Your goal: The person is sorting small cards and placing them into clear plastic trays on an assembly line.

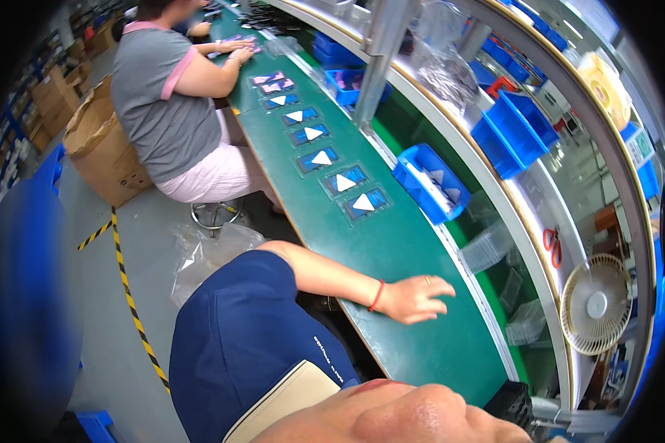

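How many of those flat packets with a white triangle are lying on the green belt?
6 triangle packets, in one slanting row up the green belt: nearest, second, third, fourth, fifth, sixth. The pinkish packets beyond are too blurred to count.

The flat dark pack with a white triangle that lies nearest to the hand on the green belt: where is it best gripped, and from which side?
Probably by its near edge, coming from the side of the left hand. The pack lies flat on the belt, so only edges can be pinched; the next pack crowds its far end, while bare belt lies before it.
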Motion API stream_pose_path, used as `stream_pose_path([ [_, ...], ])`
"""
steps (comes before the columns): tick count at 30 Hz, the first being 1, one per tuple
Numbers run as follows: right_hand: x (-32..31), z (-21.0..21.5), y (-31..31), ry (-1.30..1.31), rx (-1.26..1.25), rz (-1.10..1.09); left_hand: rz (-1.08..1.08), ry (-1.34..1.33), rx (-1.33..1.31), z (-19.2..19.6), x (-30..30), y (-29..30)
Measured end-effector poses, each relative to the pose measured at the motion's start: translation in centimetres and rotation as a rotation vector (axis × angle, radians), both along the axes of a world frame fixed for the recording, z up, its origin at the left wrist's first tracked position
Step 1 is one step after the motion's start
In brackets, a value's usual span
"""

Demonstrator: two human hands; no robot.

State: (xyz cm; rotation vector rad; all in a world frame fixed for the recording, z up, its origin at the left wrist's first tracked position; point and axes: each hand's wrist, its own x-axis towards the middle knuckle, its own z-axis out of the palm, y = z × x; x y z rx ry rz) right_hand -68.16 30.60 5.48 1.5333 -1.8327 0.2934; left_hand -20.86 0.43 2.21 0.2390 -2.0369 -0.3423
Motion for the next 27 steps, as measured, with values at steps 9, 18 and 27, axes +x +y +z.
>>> stream_pose_path([
  [9, 9.3, 4.5, -2.9, -0.476, 0.255, -0.58, -0.661, -0.242, -0.05, -2.6, -8.4, 1.7],
  [18, 10.4, 8.2, 0.3, -0.492, -0.06, -0.74, -0.53, -0.378, 0.039, -1.5, -7.5, 1.9],
  [27, 16.5, 2.7, 8.5, -0.442, -0.252, -1.471, -0.503, -0.401, 0.045, -1.7, -7.5, 2.3],
])
